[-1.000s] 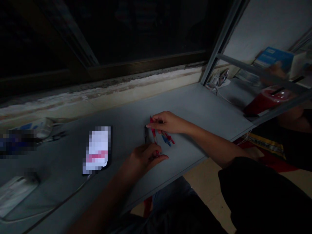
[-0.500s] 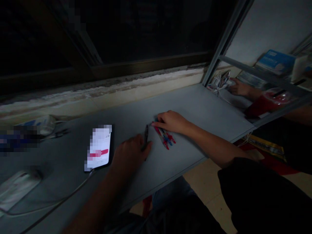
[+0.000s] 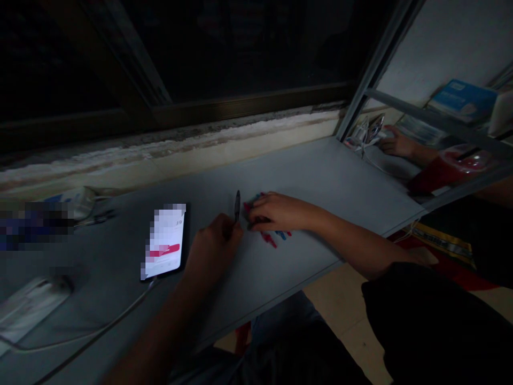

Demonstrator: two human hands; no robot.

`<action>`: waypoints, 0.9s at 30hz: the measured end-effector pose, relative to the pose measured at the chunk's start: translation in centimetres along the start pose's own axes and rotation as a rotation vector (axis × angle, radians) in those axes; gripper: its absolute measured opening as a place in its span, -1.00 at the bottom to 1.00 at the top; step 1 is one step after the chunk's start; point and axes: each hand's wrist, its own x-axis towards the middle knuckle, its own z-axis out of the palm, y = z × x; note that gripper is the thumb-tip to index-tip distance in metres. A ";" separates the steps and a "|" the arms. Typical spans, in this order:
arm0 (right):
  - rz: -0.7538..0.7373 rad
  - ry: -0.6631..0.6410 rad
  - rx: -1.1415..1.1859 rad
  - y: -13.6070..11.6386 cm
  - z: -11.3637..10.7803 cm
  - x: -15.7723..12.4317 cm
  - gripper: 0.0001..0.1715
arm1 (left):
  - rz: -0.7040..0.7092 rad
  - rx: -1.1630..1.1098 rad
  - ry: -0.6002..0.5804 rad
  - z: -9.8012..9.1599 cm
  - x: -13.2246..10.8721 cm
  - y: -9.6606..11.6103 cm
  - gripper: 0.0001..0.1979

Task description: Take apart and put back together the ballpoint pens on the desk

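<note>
A dark pen [image 3: 237,206] stands up from between the thumb and fingers of my left hand [image 3: 214,243], which is closed around its lower part. To the right, my right hand [image 3: 274,210] lies over a small bunch of red and blue pens [image 3: 269,239] on the grey table [image 3: 304,166]. Its fingers curl around the bunch and hide the middle of it. Only the ends of the pens show, beyond the fingertips and below the palm.
A lit phone [image 3: 166,240] with a cable [image 3: 120,315] lies left of my left hand. Further left are a pale device [image 3: 36,307] and a white item [image 3: 76,203]. Beyond a metal post, another person's hand [image 3: 396,143] is near a red drink cup [image 3: 444,168].
My right hand has come down across the pens, its fingers now curled over them. The pen in my left hand has moved slightly left and up.
</note>
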 end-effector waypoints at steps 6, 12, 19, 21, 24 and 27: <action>0.111 -0.016 0.022 0.4 -0.2 0.0 -0.85 | 0.050 -0.169 -0.013 0.4 0.0 -0.1 -0.80; 0.197 0.020 0.025 0.5 -0.6 -0.2 -0.88 | 0.070 -0.162 0.001 0.3 0.0 0.1 -0.82; 0.524 0.060 -0.106 0.5 -1.9 -1.5 -0.27 | 0.076 -0.187 0.019 0.2 -0.1 -0.1 -0.80; 0.572 -0.014 -0.131 0.4 -2.0 -1.6 -0.26 | 0.075 -0.208 0.006 0.3 0.0 -0.1 -0.78; 0.568 -0.054 -0.133 0.1 -1.9 -1.6 -0.30 | 0.130 -0.277 -0.069 0.7 0.0 -0.2 -0.76; 0.559 -0.061 -0.122 -0.2 -1.8 -1.5 -0.35 | 0.201 -0.348 -0.157 1.3 -0.1 -0.2 -0.75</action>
